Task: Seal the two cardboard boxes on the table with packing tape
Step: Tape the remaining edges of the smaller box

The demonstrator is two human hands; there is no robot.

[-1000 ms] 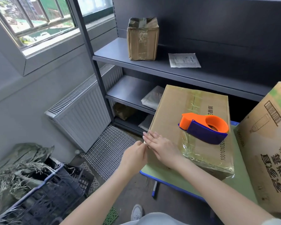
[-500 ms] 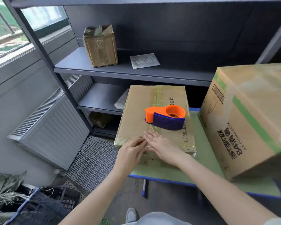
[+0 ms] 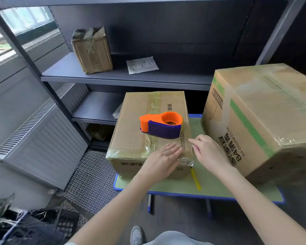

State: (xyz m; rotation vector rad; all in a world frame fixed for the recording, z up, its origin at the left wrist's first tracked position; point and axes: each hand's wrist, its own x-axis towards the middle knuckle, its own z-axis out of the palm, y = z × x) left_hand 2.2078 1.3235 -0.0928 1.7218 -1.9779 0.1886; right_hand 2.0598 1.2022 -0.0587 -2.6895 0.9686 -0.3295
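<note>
Now L hand [image 3: 163,159] is lying flat, fingers straight, pressing crinkly clear tape [image 3: 127,153] onto near edge of smaller cardboard box [image 3: 131,135] on table [image 3: 210,189]. R hand [image 3: 208,152], fingers bent, is touching its right corner; can't tell if pinching. Rounded orange-purple dispenser [image 3: 162,124] is sitting on top.

1. One camera only, worn on the person's head. It looks forward and down over the low table [image 3: 219,190] towards the shelf unit [image 3: 124,79] behind it.
2. It sits close: both forearms rise from the bottom edge, and the left hand [image 3: 163,159] and right hand [image 3: 208,152] fall near the middle of the frame.
3. The wide lens takes in floor on the left and cuts the larger box [image 3: 265,112] at the right edge.
4. Straight uprights lean outward, probably from lens distortion.
</note>
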